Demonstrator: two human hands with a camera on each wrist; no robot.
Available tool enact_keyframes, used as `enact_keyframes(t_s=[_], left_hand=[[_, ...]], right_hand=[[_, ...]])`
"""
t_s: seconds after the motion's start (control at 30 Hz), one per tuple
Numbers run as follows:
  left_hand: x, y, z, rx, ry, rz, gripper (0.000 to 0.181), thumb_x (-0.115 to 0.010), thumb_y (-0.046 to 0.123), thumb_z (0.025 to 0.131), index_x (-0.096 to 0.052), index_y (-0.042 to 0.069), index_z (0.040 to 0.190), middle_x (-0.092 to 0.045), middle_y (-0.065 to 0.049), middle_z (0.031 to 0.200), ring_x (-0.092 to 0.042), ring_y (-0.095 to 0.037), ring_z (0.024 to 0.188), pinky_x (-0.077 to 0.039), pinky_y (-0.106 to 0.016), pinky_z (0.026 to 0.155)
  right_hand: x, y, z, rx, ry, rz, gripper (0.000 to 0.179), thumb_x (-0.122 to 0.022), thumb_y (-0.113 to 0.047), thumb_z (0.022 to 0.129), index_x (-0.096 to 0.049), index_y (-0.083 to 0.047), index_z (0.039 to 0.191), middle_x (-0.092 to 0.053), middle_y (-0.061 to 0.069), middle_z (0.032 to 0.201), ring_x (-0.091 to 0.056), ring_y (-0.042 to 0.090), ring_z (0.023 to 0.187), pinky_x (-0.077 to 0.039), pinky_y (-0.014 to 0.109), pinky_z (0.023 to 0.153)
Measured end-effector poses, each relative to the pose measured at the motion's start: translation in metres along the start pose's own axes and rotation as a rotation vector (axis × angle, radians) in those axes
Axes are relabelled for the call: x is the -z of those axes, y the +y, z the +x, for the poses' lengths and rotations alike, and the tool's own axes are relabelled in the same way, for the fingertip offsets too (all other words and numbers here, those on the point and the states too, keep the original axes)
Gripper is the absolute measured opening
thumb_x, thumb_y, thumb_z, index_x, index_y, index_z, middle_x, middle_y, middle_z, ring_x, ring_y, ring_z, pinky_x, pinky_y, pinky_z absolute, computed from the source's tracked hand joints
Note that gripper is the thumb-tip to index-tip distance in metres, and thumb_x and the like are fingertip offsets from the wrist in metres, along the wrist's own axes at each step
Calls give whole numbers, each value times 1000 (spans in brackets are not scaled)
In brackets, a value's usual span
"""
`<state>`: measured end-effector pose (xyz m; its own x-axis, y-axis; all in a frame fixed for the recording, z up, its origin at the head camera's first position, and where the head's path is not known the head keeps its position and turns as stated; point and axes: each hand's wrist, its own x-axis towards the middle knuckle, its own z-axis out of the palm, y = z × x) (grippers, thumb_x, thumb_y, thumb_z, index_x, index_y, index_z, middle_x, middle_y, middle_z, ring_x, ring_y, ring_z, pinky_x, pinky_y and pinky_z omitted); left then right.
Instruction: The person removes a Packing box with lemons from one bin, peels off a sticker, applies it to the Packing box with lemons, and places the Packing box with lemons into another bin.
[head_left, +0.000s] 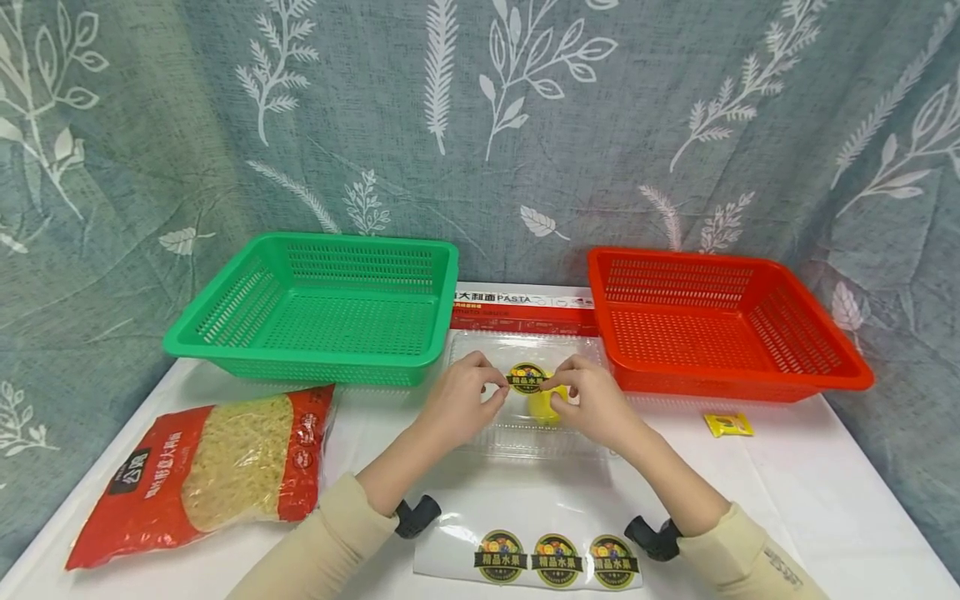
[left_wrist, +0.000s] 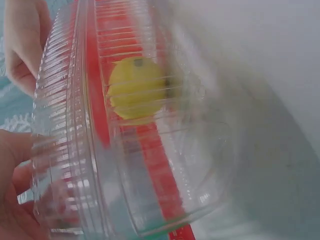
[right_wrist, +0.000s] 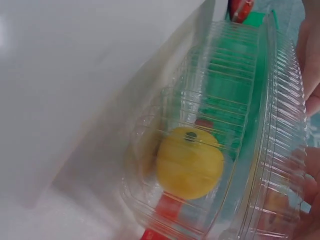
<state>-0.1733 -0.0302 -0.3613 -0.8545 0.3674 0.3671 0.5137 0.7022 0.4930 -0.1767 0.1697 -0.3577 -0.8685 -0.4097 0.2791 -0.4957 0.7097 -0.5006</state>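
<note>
In the head view a clear plastic clamshell box (head_left: 517,440) lies closed on the table with a round yellow fruit (head_left: 542,408) inside. Over its lid is a round black-and-gold fruit label (head_left: 527,377). My left hand (head_left: 463,402) pinches the label's left end between thumb and fingertips. At the other end, my right hand (head_left: 597,403) pinches it the same way. Both wrist views look through the ribbed side of the box, where the fruit (right_wrist: 190,162) shows a dark spot on top; the label is hidden there.
A glossy sheet (head_left: 450,554) with several more labels lies in front. Behind stand a green basket (head_left: 311,367) and a red basket (head_left: 727,379), with a red-and-white pasta box (head_left: 525,315) between them. A pasta bag (head_left: 232,467) lies left, a small yellow packet (head_left: 728,425) right.
</note>
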Motion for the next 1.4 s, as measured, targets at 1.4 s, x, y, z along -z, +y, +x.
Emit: enact_keyframes(t_s=[1.4], left_hand=[[21, -10, -45, 304, 62, 14, 41, -63, 22, 84, -57, 6, 121, -53, -15, 117, -53, -34, 105, -49, -47, 74]], right_hand=[[33, 26, -39, -216, 110, 430, 25, -61, -3, 85, -62, 1, 110, -63, 10, 90, -57, 10, 80, -49, 20, 70]])
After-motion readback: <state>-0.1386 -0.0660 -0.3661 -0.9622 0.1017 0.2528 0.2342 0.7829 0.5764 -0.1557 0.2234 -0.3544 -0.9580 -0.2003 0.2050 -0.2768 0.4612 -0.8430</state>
